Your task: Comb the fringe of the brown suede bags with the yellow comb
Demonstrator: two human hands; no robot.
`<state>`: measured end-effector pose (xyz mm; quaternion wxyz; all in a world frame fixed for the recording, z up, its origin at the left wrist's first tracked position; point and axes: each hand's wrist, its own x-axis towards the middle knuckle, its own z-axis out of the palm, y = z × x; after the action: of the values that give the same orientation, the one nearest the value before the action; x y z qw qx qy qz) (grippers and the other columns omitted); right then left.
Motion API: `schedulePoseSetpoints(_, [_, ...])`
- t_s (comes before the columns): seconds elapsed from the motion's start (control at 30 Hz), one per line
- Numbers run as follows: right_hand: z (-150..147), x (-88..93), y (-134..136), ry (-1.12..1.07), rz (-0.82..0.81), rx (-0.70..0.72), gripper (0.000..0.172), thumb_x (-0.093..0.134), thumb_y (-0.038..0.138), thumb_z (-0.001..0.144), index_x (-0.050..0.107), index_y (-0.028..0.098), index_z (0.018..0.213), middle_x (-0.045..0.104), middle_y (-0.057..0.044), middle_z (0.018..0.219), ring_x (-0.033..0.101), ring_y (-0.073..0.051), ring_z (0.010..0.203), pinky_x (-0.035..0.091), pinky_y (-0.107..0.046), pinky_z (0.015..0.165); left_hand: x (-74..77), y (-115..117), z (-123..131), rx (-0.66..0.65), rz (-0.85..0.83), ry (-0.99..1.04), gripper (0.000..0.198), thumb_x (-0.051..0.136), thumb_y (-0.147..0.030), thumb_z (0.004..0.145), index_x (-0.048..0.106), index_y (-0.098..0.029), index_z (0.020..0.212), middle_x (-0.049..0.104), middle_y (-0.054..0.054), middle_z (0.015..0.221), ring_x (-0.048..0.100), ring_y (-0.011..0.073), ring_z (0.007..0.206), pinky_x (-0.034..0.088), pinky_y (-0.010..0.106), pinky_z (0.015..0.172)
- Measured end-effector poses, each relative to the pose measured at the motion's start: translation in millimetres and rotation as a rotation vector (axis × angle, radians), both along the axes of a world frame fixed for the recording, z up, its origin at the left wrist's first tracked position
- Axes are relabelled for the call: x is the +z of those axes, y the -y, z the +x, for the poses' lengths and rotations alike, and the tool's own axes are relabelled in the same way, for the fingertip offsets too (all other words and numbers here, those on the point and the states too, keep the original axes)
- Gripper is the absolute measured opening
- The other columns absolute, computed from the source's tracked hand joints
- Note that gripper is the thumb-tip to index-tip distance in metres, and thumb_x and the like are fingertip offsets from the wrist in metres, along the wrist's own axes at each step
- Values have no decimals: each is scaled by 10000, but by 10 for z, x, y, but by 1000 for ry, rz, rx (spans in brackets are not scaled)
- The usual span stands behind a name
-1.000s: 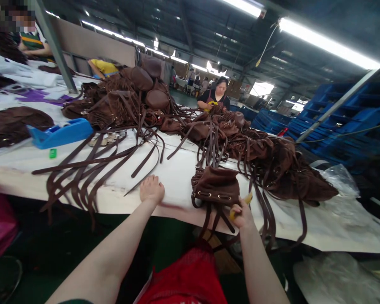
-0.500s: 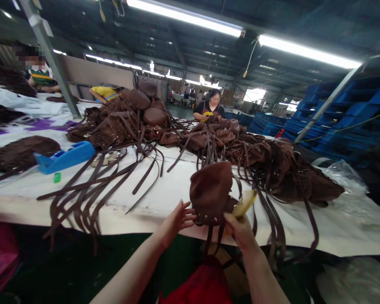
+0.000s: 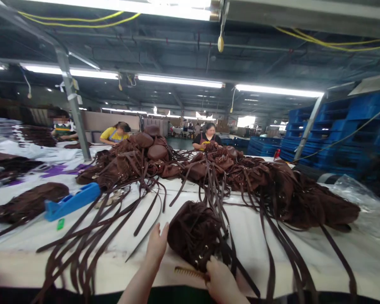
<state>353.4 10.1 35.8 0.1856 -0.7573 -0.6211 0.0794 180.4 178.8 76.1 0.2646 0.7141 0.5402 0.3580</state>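
A small dark brown fringed bag (image 3: 194,234) with metal eyelets lies on the white-covered table in front of me. My left hand (image 3: 157,245) is at the bag's left side, fingers loosely extended and apart; whether they touch it I cannot tell. At the bag's near right edge, my right hand (image 3: 218,274) is closed around a yellowish comb (image 3: 190,272), whose toothed end points left beneath the bag. The right fingertips are close against the bag, and long brown straps (image 3: 240,270) trail from it toward the table's front edge.
Heaped brown bags (image 3: 123,169) stretch across the table behind, many straps hanging forward. A blue tape dispenser (image 3: 72,202) and a small green piece (image 3: 60,223) lie left. Clear plastic (image 3: 361,202) is at right. A co-worker (image 3: 207,137) works opposite; blue pallets (image 3: 335,126) stand behind.
The bag has gone from being held up at the table's front edge to lying on the table. The comb has swung from pointing up right to pointing left. My view has tilted up.
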Motion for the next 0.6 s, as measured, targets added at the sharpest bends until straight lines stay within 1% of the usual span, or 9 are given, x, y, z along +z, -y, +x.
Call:
schedulePoseSetpoints(0.07, [-80,12,103,-35,-23,82,369,506,52,636,669,196,935,672,-90,994,635,-238,925,459,-297,815,36,183,77,63,44,-40,672,355,-541,862,423,-22,1283,477,262,1317,441,327,1260,377,456,1030])
schedulePoseSetpoints(0.13, [-173,69,203,-79,-38,176,391,510,68,644,657,191,985,659,-80,1030,618,-230,967,452,-291,845,160,373,204,107,141,-101,731,427,-552,833,358,-35,1345,367,246,1408,310,330,1342,285,464,1092])
schedulePoseSetpoints(0.2, [-241,117,298,-141,-24,276,425,519,70,624,656,197,1007,657,-66,1050,605,-224,986,453,-287,854,277,510,328,88,276,-208,768,497,-534,803,314,-69,1386,282,214,1466,229,328,1375,197,483,1126])
schedulePoseSetpoints(0.23, [-256,132,344,-182,1,323,426,517,64,622,662,202,997,663,-55,1036,605,-215,980,456,-279,850,310,552,373,62,330,-265,771,529,-512,789,316,-81,1391,261,202,1480,205,328,1382,158,492,1134])
schedulePoseSetpoints(0.3, [-239,159,425,-272,82,361,397,506,47,631,674,207,954,677,-37,993,609,-190,953,460,-260,838,316,593,419,5,399,-365,737,560,-462,775,358,-89,1378,247,193,1493,172,331,1393,100,504,1141])
schedulePoseSetpoints(0.37, [-158,203,476,-337,181,310,351,492,41,676,677,207,924,683,-30,955,615,-170,913,464,-252,822,266,598,415,-45,437,-427,674,556,-430,781,416,-93,1348,229,189,1506,136,332,1404,76,503,1144])
schedulePoseSetpoints(0.5, [124,364,422,-363,374,107,238,510,112,778,670,199,931,671,-51,922,606,-182,875,470,-278,796,141,595,345,-196,481,-474,550,521,-390,816,492,-117,1293,211,141,1528,102,294,1422,54,472,1161])
schedulePoseSetpoints(0.57, [264,439,320,-374,439,29,181,537,170,801,665,195,927,662,-55,898,602,-188,845,471,-283,769,94,600,312,-297,481,-458,545,521,-349,817,479,-97,1299,281,140,1504,152,273,1415,62,457,1170])
schedulePoseSetpoints(0.6, [322,469,260,-386,460,-1,162,545,197,810,664,194,919,658,-53,883,600,-187,823,470,-282,755,74,601,298,-341,461,-435,529,526,-320,812,486,-92,1288,343,139,1474,201,264,1402,93,448,1171])
